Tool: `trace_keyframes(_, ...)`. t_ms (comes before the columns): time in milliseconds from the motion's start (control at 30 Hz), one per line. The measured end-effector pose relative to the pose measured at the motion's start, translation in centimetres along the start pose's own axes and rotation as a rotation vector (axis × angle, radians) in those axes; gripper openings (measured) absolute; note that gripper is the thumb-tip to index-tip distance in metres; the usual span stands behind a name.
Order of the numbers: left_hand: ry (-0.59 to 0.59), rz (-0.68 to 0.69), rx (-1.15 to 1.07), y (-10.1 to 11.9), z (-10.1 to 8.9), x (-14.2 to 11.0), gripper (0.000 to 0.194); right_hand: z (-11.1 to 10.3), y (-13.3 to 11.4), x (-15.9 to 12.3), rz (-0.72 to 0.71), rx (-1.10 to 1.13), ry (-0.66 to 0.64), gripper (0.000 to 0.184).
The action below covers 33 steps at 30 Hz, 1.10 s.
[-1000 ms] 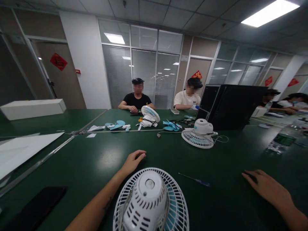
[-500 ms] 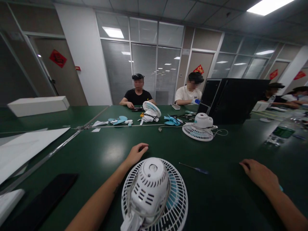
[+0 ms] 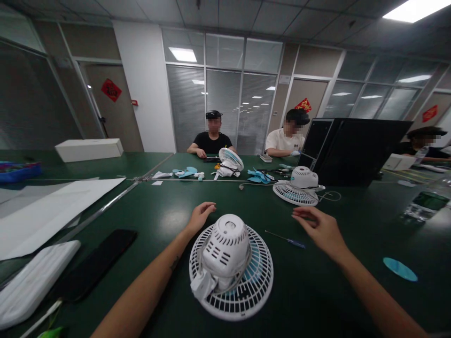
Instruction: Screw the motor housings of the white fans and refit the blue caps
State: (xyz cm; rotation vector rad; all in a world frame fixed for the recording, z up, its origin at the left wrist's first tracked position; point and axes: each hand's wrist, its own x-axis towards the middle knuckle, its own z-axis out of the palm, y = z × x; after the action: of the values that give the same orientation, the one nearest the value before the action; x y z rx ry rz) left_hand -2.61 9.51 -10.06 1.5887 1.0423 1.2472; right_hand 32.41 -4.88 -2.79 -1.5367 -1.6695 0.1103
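Note:
A white desk fan (image 3: pixel 230 265) lies face down on the green table (image 3: pixel 155 220), its motor housing pointing up. My left hand (image 3: pixel 200 217) rests on the table just behind the fan's rim, fingers curled loosely, holding nothing. My right hand (image 3: pixel 319 228) hovers above the table to the right of the fan, fingers apart and empty. A thin blue-handled screwdriver (image 3: pixel 287 240) lies on the table just left of that hand. A small blue round piece (image 3: pixel 400 269) lies further right.
A black phone (image 3: pixel 95 263) and a white pouch (image 3: pixel 33 281) lie at the left, with white sheets (image 3: pixel 52 206) behind. A second fan (image 3: pixel 298 188) and a black monitor (image 3: pixel 352 150) stand beyond. Two people sit across the table, with fan parts (image 3: pixel 229 166) before them.
My right hand has swung left from the table's right side to a spot beside the fan and over the screwdriver. The view has tilted down and left; my left hand stays put.

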Motion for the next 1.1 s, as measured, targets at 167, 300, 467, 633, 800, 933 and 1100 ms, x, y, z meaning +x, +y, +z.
trace_keyframes(167, -0.002, 0.040, -0.055, 2.7, -1.2, -3.2, 0.042, 2.8, -11.0, 0.5, -0.379, 0.303, -0.166, 0.014)
trace_keyframes(300, -0.074, 0.135, -0.094, 5.5, -0.8, -6.3, 0.042, 3.4, -16.5, 0.6, -0.683, 0.225, -0.249, 0.018)
trace_keyframes(467, -0.255, 0.237, -0.215, 7.6, 0.4, -8.5, 0.044, 3.6, -18.4, 0.7, -0.687, -0.077, -0.365, 0.040)
trace_keyframes(633, -0.270, 0.157, -0.214, 7.8, 0.7, -8.9, 0.044, 4.0, -17.9, 0.6, -0.700, -0.125, -0.333, 0.035)
trace_keyframes(800, -0.285, 0.161, -0.206, 7.8, 0.6, -9.1, 0.046, 3.2, -17.9, 0.2, -0.776, -0.081, -0.474, 0.037)
trace_keyframes(933, -0.312, 0.147, -0.193, 8.0, 0.6, -9.2, 0.046, 2.2, -17.9, -0.3, -0.751, -0.040, -0.534, 0.042)
trace_keyframes(1100, -0.328, 0.213, -0.167, 7.6, 0.4, -9.1, 0.042, 1.6, -17.6, 0.0, -0.698, 0.035, -0.603, 0.044)
